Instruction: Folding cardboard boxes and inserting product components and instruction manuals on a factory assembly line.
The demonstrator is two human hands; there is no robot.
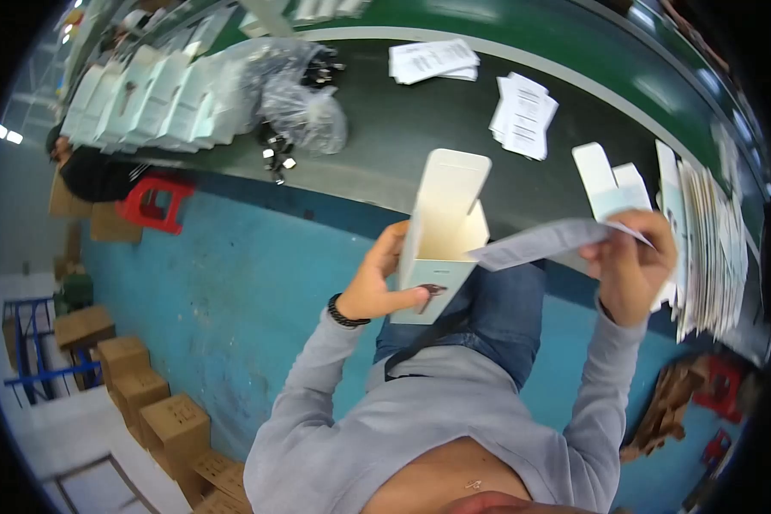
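Note:
My left hand (379,278) is wrapped round a small pale-blue carton (441,278), its thumb pressed on the printed front. The carton's top is open, with the white flap standing up and the cream inside showing. Between the fingers and thumb of my right hand (632,261) is a folded paper leaflet (544,242). The leaflet's left end reaches the carton's right rim; whether it touches cannot be made out. What lies deep in the carton is hidden.
Two leaflet stacks (527,116) (434,60) lie on the dark workbench (377,176). Flat cartons (707,244) stand at right, near an open carton (610,184). Upright cartons (146,98) and plastic-bagged parts (304,107) fill the far left. A person (103,174) sits beyond a red stool (156,201).

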